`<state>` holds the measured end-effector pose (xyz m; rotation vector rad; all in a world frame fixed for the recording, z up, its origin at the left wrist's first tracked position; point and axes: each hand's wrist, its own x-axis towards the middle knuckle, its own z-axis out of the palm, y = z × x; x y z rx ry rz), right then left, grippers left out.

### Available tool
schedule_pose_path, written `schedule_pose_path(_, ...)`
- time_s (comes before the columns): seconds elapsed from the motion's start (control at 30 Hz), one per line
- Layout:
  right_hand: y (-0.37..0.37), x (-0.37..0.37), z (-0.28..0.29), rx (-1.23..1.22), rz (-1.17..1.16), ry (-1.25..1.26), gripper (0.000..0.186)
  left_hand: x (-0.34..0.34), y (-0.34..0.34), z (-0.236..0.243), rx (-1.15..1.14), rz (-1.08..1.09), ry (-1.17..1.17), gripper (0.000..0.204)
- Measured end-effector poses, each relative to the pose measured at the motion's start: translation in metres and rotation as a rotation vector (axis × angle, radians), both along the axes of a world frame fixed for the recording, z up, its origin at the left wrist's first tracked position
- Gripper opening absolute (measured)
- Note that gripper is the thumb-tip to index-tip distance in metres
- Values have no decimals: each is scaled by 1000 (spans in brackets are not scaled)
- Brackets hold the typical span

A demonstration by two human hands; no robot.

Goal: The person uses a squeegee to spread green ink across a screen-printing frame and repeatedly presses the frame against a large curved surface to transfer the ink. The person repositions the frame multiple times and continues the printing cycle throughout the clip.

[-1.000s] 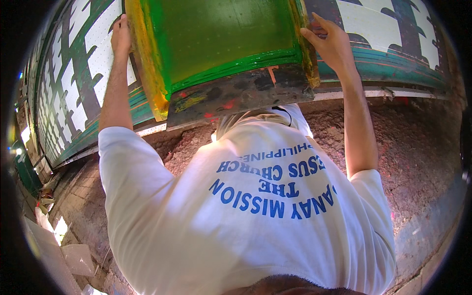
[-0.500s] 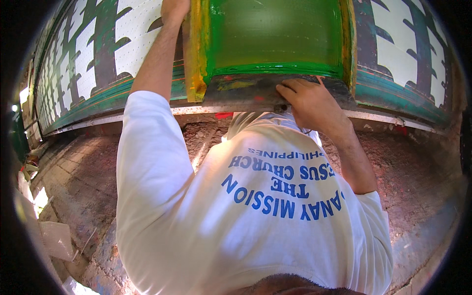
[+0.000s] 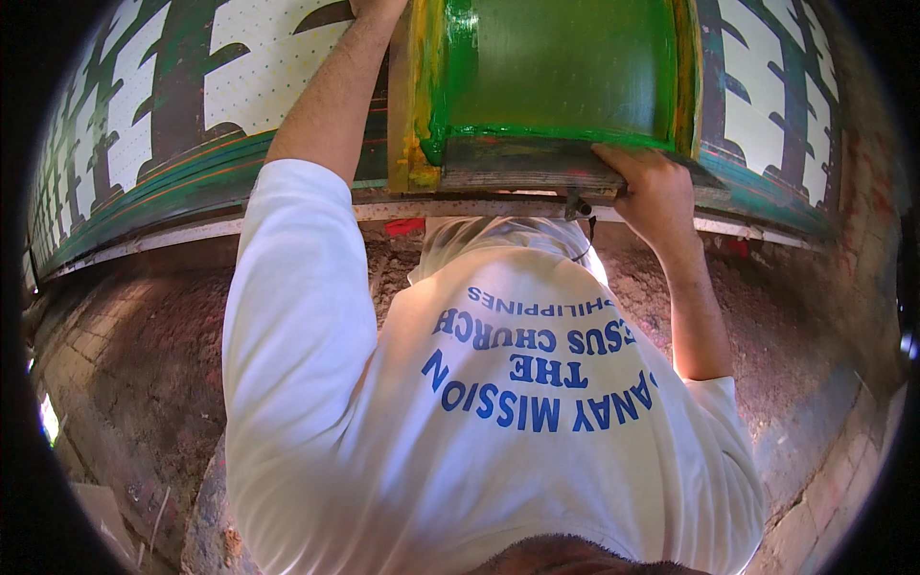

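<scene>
Gripping the paint-wet screen frame (image 3: 556,96) on the desk (image 3: 192,182), right fingers (image 3: 637,177) curled closed over its near rail and left hand (image 3: 376,8) mostly hidden, grip unclear, I risk smearing the green print if it skids.

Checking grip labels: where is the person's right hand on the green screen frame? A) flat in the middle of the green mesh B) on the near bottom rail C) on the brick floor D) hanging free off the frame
B: the right hand curls over the near wooden rail of the screen frame, below the green mesh.
</scene>
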<state>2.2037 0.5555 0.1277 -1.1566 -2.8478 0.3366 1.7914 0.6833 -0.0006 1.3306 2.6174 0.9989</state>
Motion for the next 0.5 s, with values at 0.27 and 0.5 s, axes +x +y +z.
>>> schedule_pose_path(0.27,2,-17,-31,15,-38,-40,55,-4,4,-9,86,18,-9,32)
schedule_pose_path(0.5,71,-58,-48,99,-132,-50,55,-9,0,-11,-7,6,-110,47)
